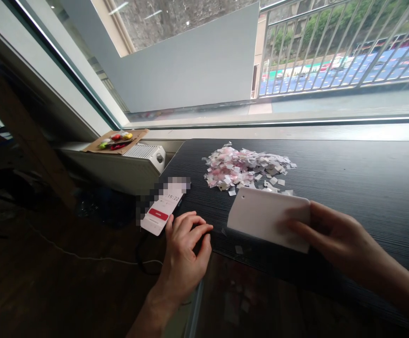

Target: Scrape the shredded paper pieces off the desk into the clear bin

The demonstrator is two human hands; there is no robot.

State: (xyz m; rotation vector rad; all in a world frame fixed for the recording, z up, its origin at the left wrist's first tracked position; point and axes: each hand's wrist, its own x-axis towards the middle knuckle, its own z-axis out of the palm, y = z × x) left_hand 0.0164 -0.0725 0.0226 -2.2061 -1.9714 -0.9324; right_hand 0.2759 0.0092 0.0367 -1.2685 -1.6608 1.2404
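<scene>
Head view: white card (261, 217), held over table (352, 173).
Right grip (331, 232), in from lower right, pinches it before small scraps (238, 168); left grip (186, 246), fingers loosely curled, thumb apart, near a phone (165, 206) where I read "19:22" remotely.

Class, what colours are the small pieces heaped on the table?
The small pieces: white and pink, head view.

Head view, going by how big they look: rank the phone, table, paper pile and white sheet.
1. Table
2. White sheet and paper pile: too alike to rank; the sheet is nearer the camera.
3. Phone
</scene>
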